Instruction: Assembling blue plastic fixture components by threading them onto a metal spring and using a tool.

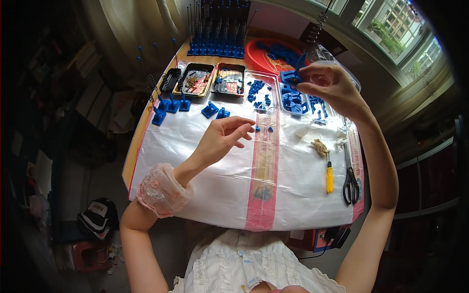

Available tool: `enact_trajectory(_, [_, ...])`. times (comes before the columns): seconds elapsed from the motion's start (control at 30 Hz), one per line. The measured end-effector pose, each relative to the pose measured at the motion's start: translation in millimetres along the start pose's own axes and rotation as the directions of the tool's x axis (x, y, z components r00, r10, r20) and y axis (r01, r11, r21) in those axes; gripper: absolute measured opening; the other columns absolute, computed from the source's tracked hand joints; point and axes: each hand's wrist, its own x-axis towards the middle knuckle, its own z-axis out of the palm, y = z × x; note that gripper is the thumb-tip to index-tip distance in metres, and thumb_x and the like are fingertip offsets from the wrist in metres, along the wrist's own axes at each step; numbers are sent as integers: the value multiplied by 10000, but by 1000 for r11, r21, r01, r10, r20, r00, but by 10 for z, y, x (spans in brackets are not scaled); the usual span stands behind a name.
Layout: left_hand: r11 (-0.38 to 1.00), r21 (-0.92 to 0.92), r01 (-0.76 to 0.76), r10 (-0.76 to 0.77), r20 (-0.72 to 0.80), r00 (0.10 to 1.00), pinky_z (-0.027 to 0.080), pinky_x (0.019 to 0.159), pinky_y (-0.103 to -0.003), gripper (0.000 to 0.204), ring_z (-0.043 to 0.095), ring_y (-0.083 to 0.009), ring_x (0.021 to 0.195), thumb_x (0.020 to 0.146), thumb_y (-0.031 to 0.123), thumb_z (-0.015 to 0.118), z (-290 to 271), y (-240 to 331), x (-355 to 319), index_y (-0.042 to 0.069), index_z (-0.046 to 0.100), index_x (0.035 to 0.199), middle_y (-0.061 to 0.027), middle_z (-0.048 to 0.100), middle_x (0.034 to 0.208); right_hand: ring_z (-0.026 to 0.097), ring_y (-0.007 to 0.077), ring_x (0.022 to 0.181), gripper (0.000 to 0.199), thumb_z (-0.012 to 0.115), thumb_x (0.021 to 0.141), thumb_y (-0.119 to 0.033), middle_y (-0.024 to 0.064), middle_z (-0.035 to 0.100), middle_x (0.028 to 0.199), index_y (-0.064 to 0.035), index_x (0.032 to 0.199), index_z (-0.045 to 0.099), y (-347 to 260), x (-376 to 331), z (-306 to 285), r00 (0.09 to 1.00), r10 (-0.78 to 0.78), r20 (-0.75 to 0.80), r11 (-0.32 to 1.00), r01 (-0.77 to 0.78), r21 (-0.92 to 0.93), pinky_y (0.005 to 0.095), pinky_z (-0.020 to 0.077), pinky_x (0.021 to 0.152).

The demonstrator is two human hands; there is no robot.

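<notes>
My right hand (330, 83) is raised over the far right of the table, its thumb and fingers closed on a blue plastic base (291, 76). An upright blue post rises from that base, and a thin dark spring (317, 29) stands above it. Lower and nearer the middle, my left hand (227, 136) hovers with bent, slightly parted fingers and nothing visible in them. Just beyond its fingertips lies a small blue piece (258, 129), with another small blue piece (270, 129) to the right. Two blue square bases (210, 110) sit behind this hand.
Trays of small parts (197, 80) line the back, near a red basin (254, 51). Spring-topped blue assemblies stand in a rack (215, 49) and at the left (172, 105). A yellow-handled tool (330, 178) and black scissors (350, 188) lie right on the sheet (210, 195).
</notes>
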Motion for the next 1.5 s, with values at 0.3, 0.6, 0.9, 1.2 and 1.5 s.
enact_trajectory(0.3, [898, -433, 73, -55, 54, 997, 550, 1076, -404, 547, 634, -235, 1278, 1145, 440, 419, 473, 179, 2, 74, 353, 1546, -155, 591, 1390, 638, 116, 955, 305, 842, 896, -80, 62, 685, 1032, 45, 1154, 740, 20, -475, 738, 994, 105, 6, 994, -105, -7, 275, 540, 872])
enact_trajectory(0.6, [849, -520, 98, -64, 84, 994, 504, 1053, -383, 510, 622, -166, 1233, 1155, 445, 393, 462, -68, 15, 125, 380, 1551, -80, 632, 1347, 580, 145, 788, 311, 875, 853, -177, 64, 687, 883, -2, 1090, 777, 196, -544, 1011, 994, 70, -79, 993, -77, -89, 313, 479, 708])
enact_trajectory(0.9, [862, -506, 26, -31, -2, 1000, 505, 882, -289, 467, 636, -87, 1077, 1164, 427, 382, 355, -59, 54, 110, 451, 1499, -28, 674, 1217, 633, 188, 777, 341, 867, 845, -199, 117, 718, 863, 53, 1053, 774, 147, -359, 1167, 995, 65, -81, 998, -67, -21, 346, 511, 719])
enact_trajectory(1.2, [764, -643, -53, -14, -98, 995, 472, 826, -285, 449, 597, -90, 936, 1169, 433, 353, 315, -175, 59, 69, 492, 1392, -47, 645, 1095, 661, 207, 753, 330, 853, 823, -201, 149, 734, 853, 58, 1015, 782, 3, -195, 1294, 991, 110, -72, 994, -110, 11, 348, 526, 700])
enact_trajectory(1.5, [679, -727, -103, -9, -148, 989, 478, 912, -344, 463, 609, -117, 1023, 1173, 407, 327, 317, -125, 95, 84, 492, 1460, -28, 684, 1158, 691, 277, 791, 355, 857, 803, -218, 170, 725, 864, 60, 1011, 783, -45, -53, 1298, 985, 87, -149, 995, -94, -38, 401, 537, 770])
